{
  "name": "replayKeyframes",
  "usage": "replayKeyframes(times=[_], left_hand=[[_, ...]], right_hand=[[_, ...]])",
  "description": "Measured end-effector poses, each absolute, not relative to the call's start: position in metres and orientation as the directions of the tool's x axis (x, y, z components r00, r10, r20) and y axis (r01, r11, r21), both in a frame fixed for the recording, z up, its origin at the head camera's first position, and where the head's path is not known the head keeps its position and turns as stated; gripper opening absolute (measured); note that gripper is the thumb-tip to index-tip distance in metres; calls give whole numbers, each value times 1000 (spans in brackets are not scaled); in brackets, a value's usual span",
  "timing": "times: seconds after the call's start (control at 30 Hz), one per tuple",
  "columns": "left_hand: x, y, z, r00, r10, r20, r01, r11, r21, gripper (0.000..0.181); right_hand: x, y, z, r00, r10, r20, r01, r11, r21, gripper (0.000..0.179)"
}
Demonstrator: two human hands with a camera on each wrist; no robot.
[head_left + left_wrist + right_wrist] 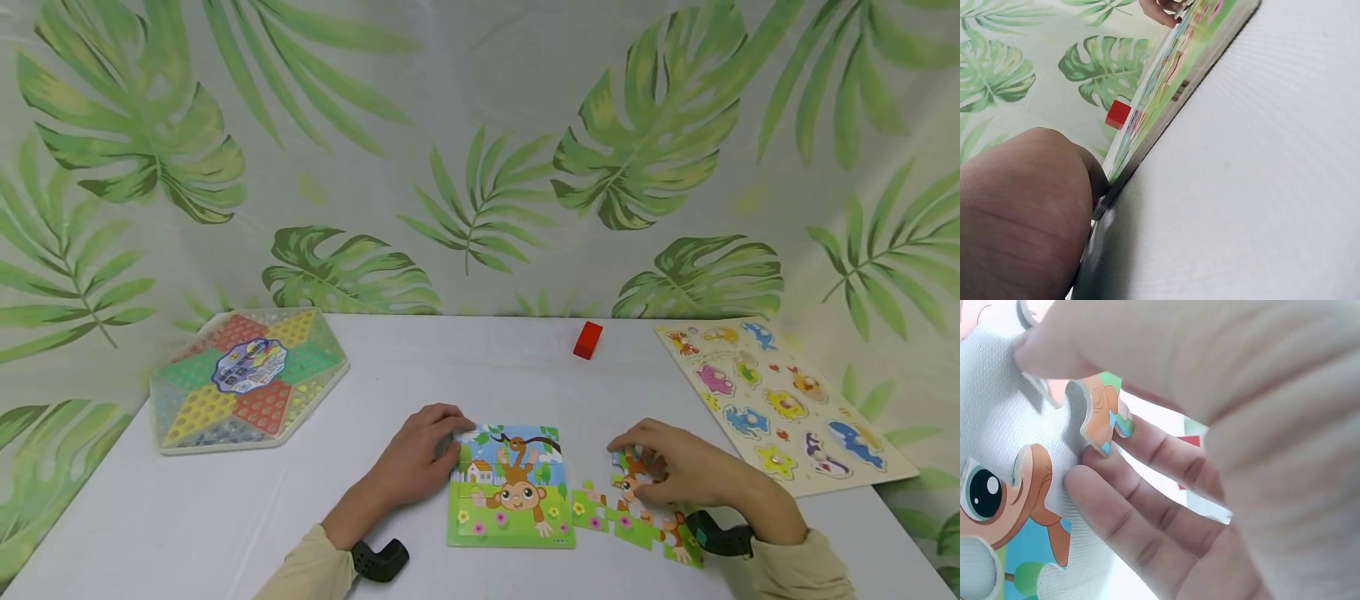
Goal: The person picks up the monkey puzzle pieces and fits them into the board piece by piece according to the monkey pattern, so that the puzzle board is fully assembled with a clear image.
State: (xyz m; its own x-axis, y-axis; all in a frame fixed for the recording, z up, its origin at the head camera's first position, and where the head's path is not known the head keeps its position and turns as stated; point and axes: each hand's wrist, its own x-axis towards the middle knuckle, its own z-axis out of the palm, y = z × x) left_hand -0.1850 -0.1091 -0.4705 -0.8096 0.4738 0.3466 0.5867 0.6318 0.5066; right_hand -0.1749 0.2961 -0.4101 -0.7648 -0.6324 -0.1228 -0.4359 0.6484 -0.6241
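right hand [697,467] has thumb and fingertips pinched on one thin, curvy-edged orange-brown puzzle piece [1100,412], with a bunch of loose flat pieces [633,533] lying around that grip. left hand [420,454] has thumb and finger kinda apart, touching one flat square monkey puzzle [517,500]. one boxy red block [588,340] sits beyond both hands.

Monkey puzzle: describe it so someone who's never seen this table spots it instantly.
On the white table, toward the near side, the squarish monkey puzzle lies between the left hand and the right hand. Unlike the loose pieces on its right, it forms one joined picture of a monkey.
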Motion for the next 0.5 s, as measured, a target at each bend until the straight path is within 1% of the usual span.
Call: replayKeyframes(times=[0.27, 0.5], left_hand=[[-185, -108, -470, -806, 472, 356, 592, 636, 496, 29], [-184, -107, -470, -813, 467, 347, 582, 637, 506, 29]], right_hand=[[-174, 295, -409, -780, -614, -121, -433, 669, -604, 45], [-175, 293, -407, -772, -629, -89, -482, 672, -562, 41]])
